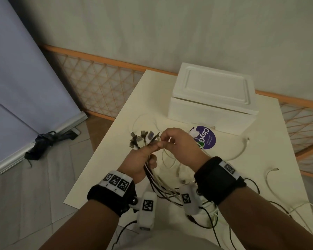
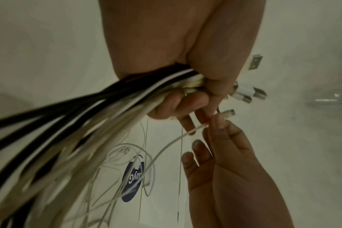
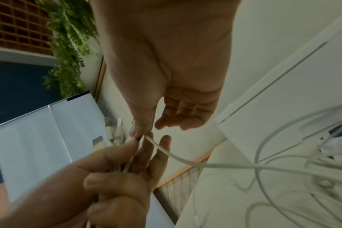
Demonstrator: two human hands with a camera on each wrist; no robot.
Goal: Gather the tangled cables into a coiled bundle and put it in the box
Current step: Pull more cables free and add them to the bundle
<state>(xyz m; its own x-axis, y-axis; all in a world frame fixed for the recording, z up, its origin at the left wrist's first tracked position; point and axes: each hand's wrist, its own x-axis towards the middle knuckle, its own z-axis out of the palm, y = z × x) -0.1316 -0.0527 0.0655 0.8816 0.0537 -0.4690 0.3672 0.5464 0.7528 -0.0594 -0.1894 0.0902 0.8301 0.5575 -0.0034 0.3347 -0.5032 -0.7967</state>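
My left hand (image 1: 143, 157) grips a bundle of black and white cables (image 1: 163, 184) just below their plugs (image 1: 141, 139), which fan out above the fist. The bundle (image 2: 88, 115) runs down toward me and off the table's near edge. My right hand (image 1: 177, 143) pinches the plug end of a single white cable (image 2: 166, 146) between thumb and forefinger, right beside the left fingertips (image 3: 135, 148). That white cable (image 3: 185, 162) trails back to loose loops on the table. The white foam box (image 1: 211, 101) stands behind the hands with its lid on.
A round purple sticker (image 1: 206, 139) lies on the white table (image 1: 134, 109) in front of the box. Loose white cables (image 1: 242, 150) curl at the right. The table's left edge drops to a tiled floor (image 1: 43, 177); an orange lattice fence (image 1: 101, 82) runs behind.
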